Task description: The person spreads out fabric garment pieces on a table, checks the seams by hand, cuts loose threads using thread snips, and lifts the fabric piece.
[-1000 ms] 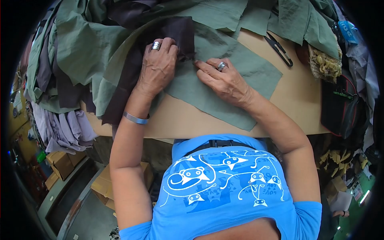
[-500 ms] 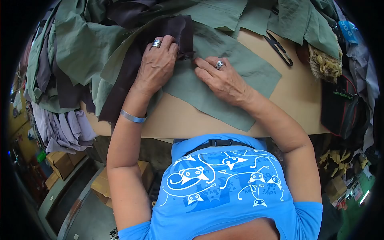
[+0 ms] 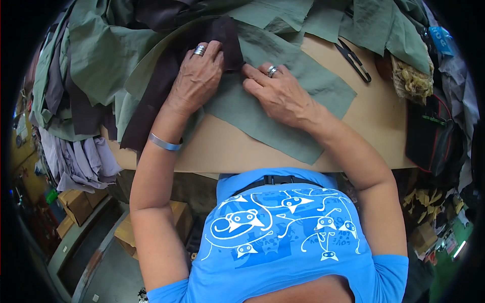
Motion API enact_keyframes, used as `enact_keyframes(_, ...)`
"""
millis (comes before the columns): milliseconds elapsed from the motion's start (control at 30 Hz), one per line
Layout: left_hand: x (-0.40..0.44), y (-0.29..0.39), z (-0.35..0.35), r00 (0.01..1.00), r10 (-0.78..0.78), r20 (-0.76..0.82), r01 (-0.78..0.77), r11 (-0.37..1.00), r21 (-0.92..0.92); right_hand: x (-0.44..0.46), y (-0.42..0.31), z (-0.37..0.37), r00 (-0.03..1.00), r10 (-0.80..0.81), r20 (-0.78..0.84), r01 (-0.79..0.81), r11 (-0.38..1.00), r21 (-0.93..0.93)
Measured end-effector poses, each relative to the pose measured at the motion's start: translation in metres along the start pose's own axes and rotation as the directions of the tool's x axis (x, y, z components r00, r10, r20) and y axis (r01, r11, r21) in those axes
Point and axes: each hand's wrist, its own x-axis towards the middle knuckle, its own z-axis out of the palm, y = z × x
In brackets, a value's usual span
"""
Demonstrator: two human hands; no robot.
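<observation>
A dark brown cloth runs diagonally from the table's front edge up to a folded corner beside both hands. My left hand, with a ring, has its fingers closed on this cloth. Just right of the dark corner, my right hand is pinched at the edge where dark and green cloth meet; its fingertips are partly hidden. Beneath both hands a green cloth piece lies flat, its pointed end to the right.
More green cloth is heaped at the left and back. Black thread snips lie on the tan tabletop at the right. Beyond them are a bag of yellowish scraps and a black pouch. Light grey cloth hangs off the left edge.
Both hands have shifted slightly up and away from the body, the left one also a little leftward. The dark cloth has moved left with them, and its folded corner lies differently.
</observation>
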Motion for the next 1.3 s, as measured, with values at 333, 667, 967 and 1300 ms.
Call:
enact_keyframes(333,-0.004,0.003,-0.002,0.998,-0.044,0.047,0.045,0.999,-0.012,-0.014,0.01,0.014,0.97,-0.125,-0.209,0.123,0.992,-0.021)
enact_keyframes(667,0.0,0.002,-0.002,0.993,-0.083,0.079,0.092,0.99,-0.109,0.003,-0.014,0.003,0.997,-0.069,-0.023,0.062,0.974,-0.219)
enact_keyframes(967,-0.007,0.018,0.005,0.942,-0.332,-0.056,0.266,0.837,-0.479,-0.014,0.0,0.014,0.966,-0.118,-0.228,0.111,0.993,-0.043)
enact_keyframes(1300,-0.018,0.021,0.023,0.924,-0.33,-0.195,0.214,0.866,-0.453,0.013,-0.017,-0.002,0.991,0.125,0.051,-0.121,0.99,-0.074)
